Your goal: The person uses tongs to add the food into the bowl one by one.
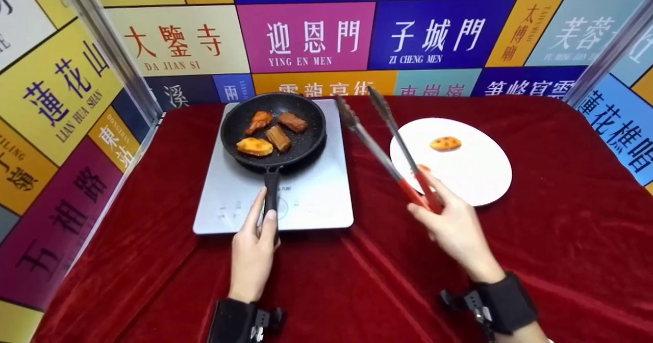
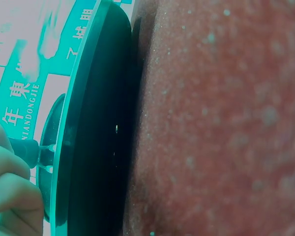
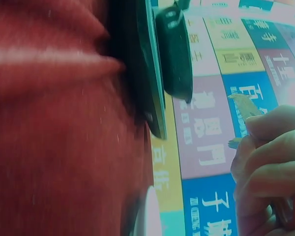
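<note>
My left hand grips the black handle of a frying pan, which sits on a silver induction cooktop. Inside the pan lie a yellow spotted piece, a reddish-brown piece that looks like a chicken wing and two brown blocks. With my right hand I hold red-handled metal tongs, their arms apart and nothing between the tips. Beyond that hand is a white plate bearing another yellow spotted piece; a small reddish patch by the plate's left side is partly hidden by the tongs.
A dark red velvet cloth with folds covers the table. Panels printed with Chinese lettering stand behind and at both sides, with metal posts at the corners. Each wrist wears a black strap with a mount.
</note>
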Available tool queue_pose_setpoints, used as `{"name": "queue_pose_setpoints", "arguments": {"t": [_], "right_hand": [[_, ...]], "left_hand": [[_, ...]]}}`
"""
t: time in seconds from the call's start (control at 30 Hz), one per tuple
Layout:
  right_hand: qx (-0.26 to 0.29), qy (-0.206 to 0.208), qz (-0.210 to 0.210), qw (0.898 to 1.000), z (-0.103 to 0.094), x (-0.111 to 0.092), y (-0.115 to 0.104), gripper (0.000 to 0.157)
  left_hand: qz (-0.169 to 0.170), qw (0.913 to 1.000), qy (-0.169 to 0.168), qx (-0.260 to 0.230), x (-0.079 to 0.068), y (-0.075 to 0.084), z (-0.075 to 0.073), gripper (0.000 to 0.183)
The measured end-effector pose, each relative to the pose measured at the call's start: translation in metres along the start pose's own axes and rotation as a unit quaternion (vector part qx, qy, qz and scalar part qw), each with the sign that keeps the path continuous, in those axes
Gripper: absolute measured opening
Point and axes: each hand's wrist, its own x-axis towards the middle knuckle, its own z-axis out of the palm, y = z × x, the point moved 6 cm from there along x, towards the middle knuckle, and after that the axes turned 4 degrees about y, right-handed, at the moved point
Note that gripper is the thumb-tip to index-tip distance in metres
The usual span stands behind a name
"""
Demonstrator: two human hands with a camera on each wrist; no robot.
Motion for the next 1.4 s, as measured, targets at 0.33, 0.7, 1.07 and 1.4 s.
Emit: {"name": "queue_pose_setpoints", "arguments": {"t": [0.33,0.7,1.07,1.4], "right_hand": [[-0.034,0.019,0.041,0.998,-0.019,-0.006,0.024,0.062],[0.008,0.01,0.068,0.998,-0.029,-0.003,0.053,0.065],[0.014,0.017,0.086,0.996,-0.039,-0.004,0.068,0.067],[0.03,0.012,0.113,0.993,-0.048,-0.003,0.085,0.07]], "left_hand": [[-0.01,0.9999,0.005,0.003,0.001,-0.002,-0.001,0.042],[-0.024,0.9997,0.007,0.005,-0.001,-0.002,-0.001,0.042],[-0.022,0.9997,-0.003,0.0,0.007,-0.026,0.004,0.041],[-0.015,0.9999,0.001,0.004,0.006,-0.025,0.003,0.042]]}}
